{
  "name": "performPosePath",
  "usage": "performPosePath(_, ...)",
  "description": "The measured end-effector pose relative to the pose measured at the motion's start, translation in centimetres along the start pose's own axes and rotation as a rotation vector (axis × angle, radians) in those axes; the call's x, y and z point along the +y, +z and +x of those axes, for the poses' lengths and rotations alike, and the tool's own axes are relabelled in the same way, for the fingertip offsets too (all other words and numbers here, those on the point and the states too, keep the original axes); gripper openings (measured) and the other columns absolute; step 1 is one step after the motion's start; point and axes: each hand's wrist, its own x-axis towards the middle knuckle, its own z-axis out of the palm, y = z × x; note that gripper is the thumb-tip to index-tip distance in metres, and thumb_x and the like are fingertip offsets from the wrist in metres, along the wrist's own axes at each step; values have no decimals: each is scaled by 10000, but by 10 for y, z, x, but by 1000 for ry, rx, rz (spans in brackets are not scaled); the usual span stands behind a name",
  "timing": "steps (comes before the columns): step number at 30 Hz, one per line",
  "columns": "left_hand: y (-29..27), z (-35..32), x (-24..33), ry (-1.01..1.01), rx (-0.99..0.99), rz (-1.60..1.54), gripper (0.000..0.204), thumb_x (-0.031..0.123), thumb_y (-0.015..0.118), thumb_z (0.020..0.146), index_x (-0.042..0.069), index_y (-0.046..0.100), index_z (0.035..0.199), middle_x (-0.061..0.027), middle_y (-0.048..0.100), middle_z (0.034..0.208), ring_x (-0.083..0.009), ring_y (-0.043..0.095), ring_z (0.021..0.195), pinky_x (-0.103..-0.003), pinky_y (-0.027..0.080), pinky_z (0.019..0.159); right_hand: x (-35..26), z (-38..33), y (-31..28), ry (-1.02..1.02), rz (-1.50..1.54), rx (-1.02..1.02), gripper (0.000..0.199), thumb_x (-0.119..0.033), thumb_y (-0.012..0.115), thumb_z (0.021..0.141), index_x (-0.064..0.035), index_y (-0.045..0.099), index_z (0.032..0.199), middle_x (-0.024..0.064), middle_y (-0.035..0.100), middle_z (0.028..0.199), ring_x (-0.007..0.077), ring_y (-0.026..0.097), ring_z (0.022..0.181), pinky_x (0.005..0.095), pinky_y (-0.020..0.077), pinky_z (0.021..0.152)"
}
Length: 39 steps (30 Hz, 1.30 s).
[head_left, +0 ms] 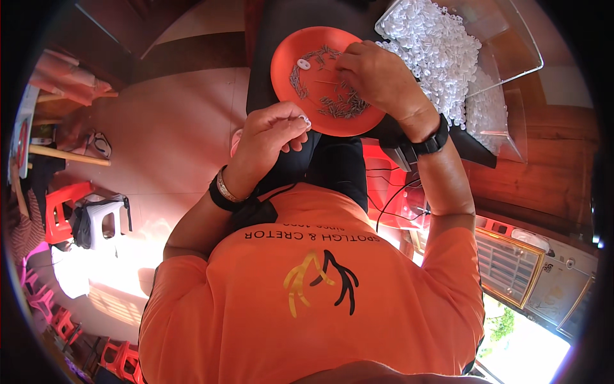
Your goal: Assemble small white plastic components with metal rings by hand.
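An orange round plate (pixel 281 54) lies on the dark tabletop, with many small grey metal pieces (pixel 345 105), like screws or nails, spread over it. On its left part rests a white oval plastic piece (pixel 303 64) with two holes. My left hand (pixel 268 136), just off the plate's near left edge, pinches a small white plastic piece (pixel 306 120) between thumb and fingertips. Over the plate's right side is my right hand (pixel 378 78), palm down, its fingers drawn together near the metal pieces. Whatever its fingertips hold is hidden.
A large heap of small white plastic pieces (pixel 428 54) lies right of the plate, beside a clear plastic container (pixel 521 70). Black cables (pixel 390 201) hang below the table by a red stool (pixel 384 173). More stools (pixel 67 211) stand on the floor at left.
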Motion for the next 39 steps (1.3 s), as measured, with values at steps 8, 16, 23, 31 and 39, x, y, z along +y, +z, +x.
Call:
performPosePath(8, 1, 0, 2, -30, 32, 18, 156, 164, 549, 875, 33, 627, 838, -8, 587, 699, -52, 525, 620, -191, 392, 547, -3, 21, 19, -78, -74, -27, 128, -131, 583, 772, -71, 642, 868, 105, 643, 853, 318, 622, 783, 403, 514, 674)
performPosePath(16, 1, 1, 3, -41, 19, 1, 165, 167, 551, 875, 27, 626, 828, -8, 582, 695, -52, 516, 616, -194, 392, 541, -1, 25, 30, -58, -67, -35, 136, -119, 566, 751, -42, 631, 843, 144, 648, 828, 328, 622, 778, 419, 506, 681)
performPosePath(23, 1, 0, 1, -22, 21, 21, 176, 168, 543, 881, 15, 617, 833, -14, 573, 672, -64, 512, 590, -200, 378, 528, 0, 9, -1, 157, 342, 25, 119, -126, 611, 736, -30, 598, 805, 132, 640, 749, 313, 626, 693, 368, 500, 608)
performPosePath(31, 6, -2, 10, -29, 62, 131, 196, 200, 522, 893, 34, 609, 837, 12, 524, 621, -47, 453, 541, -193, 322, 494, -2, -31, -5, 353, 793, 141, 132, -84, 617, 833, -3, 633, 936, 55, 643, 798, 128, 603, 710, 255, 483, 668)
performPosePath(39, 16, -1, 17, -10, 56, 83, 205, 189, 524, 895, 22, 557, 781, 16, 471, 610, -44, 400, 543, -203, 331, 500, -16, -48, -5, 492, 1184, 164, 134, -118, 634, 861, -5, 653, 929, 22, 655, 769, 81, 604, 718, 227, 489, 685)
